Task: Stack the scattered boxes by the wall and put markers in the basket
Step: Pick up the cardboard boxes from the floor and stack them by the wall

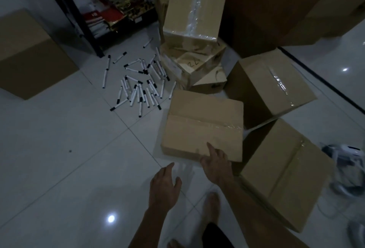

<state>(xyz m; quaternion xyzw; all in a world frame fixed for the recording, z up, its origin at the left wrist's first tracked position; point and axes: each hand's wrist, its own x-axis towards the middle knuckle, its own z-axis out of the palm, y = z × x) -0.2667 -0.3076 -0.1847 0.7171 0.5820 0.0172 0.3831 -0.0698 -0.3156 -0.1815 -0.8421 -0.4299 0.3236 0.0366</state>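
Observation:
A flat taped cardboard box (203, 125) lies on the white tiled floor in front of me. My right hand (216, 161) reaches to its near edge, thumb lying on the top face, fingers relaxed. My left hand (165, 185) hovers open over the floor just left of that box, touching nothing. Several more cardboard boxes are scattered around: one (274, 85) at the right, one (284, 172) at the near right, a tall one (195, 6) leaning on a crumpled box (194, 66) behind. Several white markers with black caps (138, 81) lie strewn on the floor to the left. No basket is visible.
A large box (29, 54) stands at the far left. A black shelf frame (79, 16) holds papers and bags at the back. A big brown carton (276, 4) fills the back right. Shoes and white cloth (347, 164) lie at the right edge. My bare feet (211, 208) are below.

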